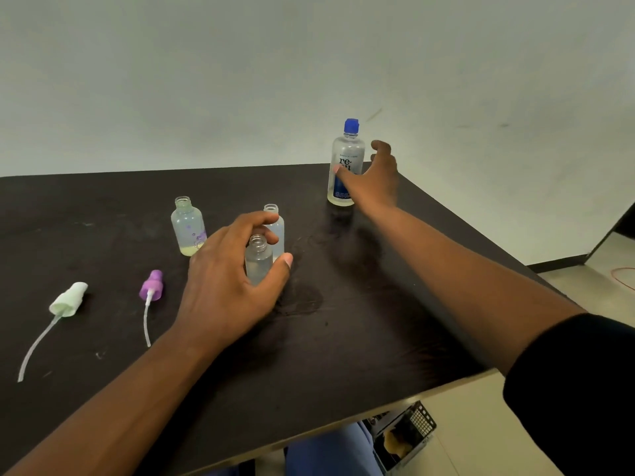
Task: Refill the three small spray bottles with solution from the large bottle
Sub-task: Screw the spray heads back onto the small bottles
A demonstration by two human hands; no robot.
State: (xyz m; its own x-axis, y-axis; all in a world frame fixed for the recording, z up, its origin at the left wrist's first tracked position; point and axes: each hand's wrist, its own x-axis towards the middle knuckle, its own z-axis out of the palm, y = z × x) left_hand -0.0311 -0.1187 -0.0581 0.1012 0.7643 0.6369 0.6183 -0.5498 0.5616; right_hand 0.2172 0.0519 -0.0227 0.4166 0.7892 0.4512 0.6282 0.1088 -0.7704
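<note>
Three small clear bottles stand uncapped on the dark table (103, 235). My left hand (226, 283) curls round the nearest small bottle (258, 261), thumb and fingers on its sides. A second small bottle (276, 225) stands just behind it, and a third, with purple print (187, 226), stands to the left. The large bottle (346, 163) with a blue cap is upright near the table's far right corner. My right hand (372, 176) reaches around it with fingers spread, thumb in front of its label, not clearly closed on it.
Two spray heads with dip tubes lie on the table at the left: a white one (68, 298) and a purple one (152, 286). The table's right edge runs diagonally close to the large bottle. A crate (405, 438) sits on the floor below.
</note>
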